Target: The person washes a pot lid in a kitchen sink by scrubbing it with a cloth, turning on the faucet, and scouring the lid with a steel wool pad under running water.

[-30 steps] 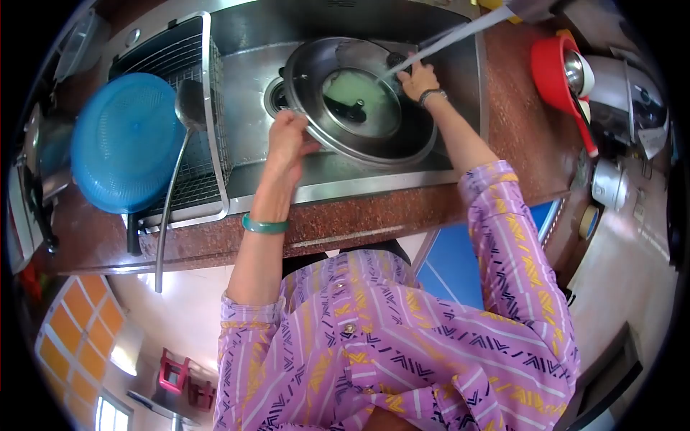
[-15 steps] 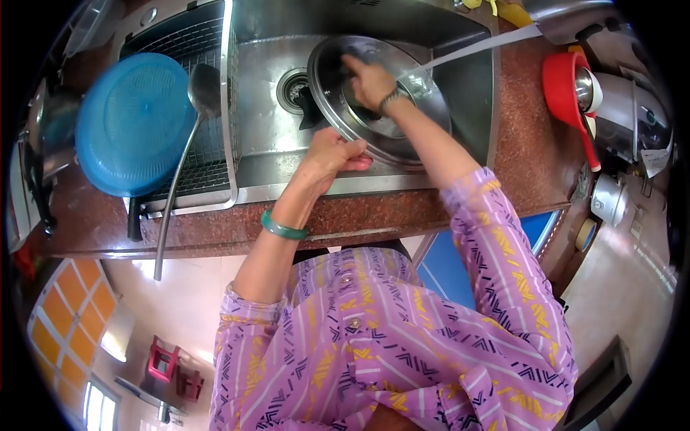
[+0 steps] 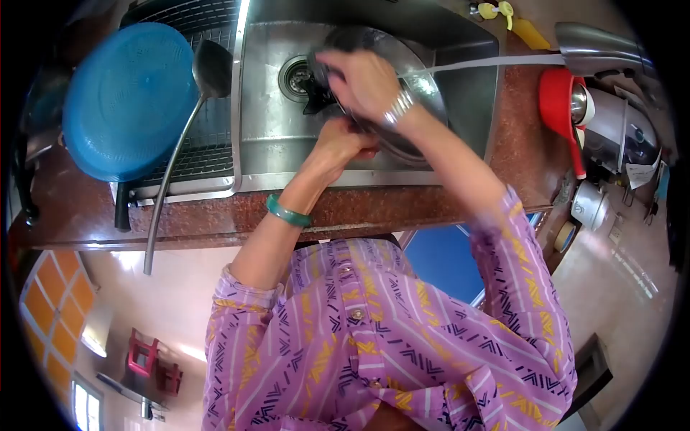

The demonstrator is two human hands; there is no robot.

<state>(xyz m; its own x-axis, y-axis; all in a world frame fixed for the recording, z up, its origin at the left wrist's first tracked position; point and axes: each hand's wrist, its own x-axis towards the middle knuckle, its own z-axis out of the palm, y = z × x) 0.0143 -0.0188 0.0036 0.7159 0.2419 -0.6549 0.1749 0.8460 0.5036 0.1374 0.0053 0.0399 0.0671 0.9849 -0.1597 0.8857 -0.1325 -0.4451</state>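
Note:
A round, shiny metal lid (image 3: 424, 79) leans in the steel sink (image 3: 269, 144), partly hidden by my hands. My left hand (image 3: 338, 147), with a green bangle on the wrist, is closed around its near rim. Over the lid's left part is my right hand (image 3: 366, 86), blurred, its fingers bent. Something dark shows at its fingertips, but I cannot make out what. A black piece (image 3: 316, 99) lies beside the drain (image 3: 295, 77), close to the lid's edge. A pale narrow streak (image 3: 496, 62), spout or water, reaches over the lid from the right.
On the left, a blue oval basin (image 3: 129, 100) and a long-handled metal spatula (image 3: 180, 151) rest over a wire rack (image 3: 205, 161). The spatula handle overhangs the counter edge. A red-handled container (image 3: 557, 100) and a metal pot (image 3: 589, 205) stand to the right.
My right hand has moved left and a little down across the lid. My left hand stays on the rim. The view has shifted slightly.

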